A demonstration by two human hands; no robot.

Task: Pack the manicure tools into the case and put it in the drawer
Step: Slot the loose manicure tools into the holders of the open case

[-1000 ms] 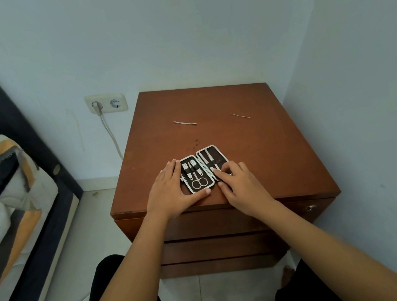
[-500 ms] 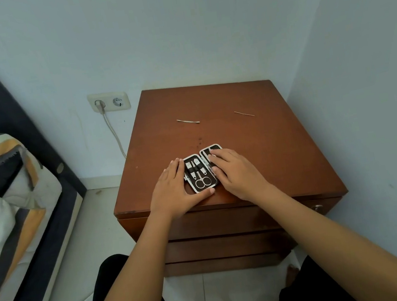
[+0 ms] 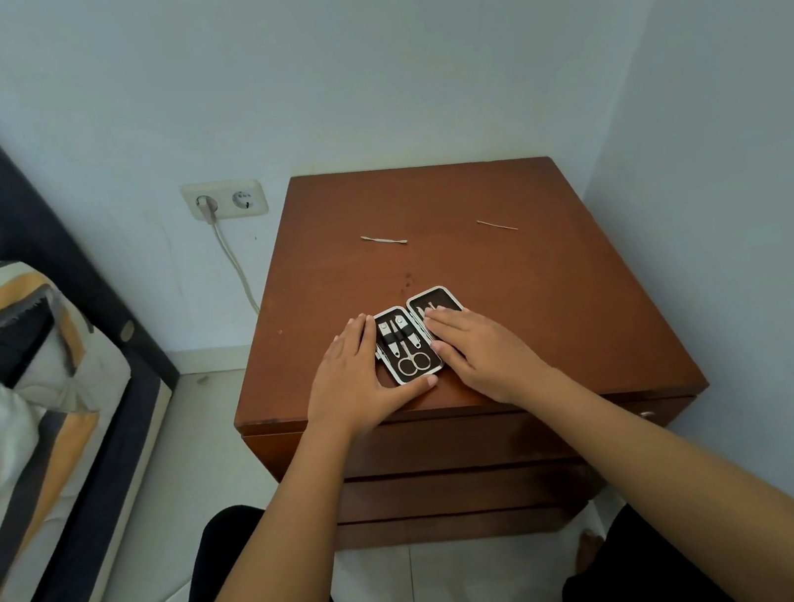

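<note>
A small black manicure case (image 3: 407,343) with a white rim lies spread flat near the front edge of a brown wooden nightstand (image 3: 567,305). Scissors and two other tools sit strapped in its left half. My left hand (image 3: 357,377) rests against the case's left side, thumb along its near edge. My right hand (image 3: 478,353) lies flat over the right half, hiding most of it. Two thin metal tools lie loose farther back: one (image 3: 383,240) at centre and one (image 3: 497,225) to the right.
The nightstand's drawers (image 3: 458,439) are closed below the top. A wall stands close on the right. A wall socket (image 3: 224,200) with a plugged cable is at the back left. A bed (image 3: 9,393) with striped bedding fills the left side.
My right hand slid forward from the case's near right corner to lie flat over its right half. My left hand stayed put.
</note>
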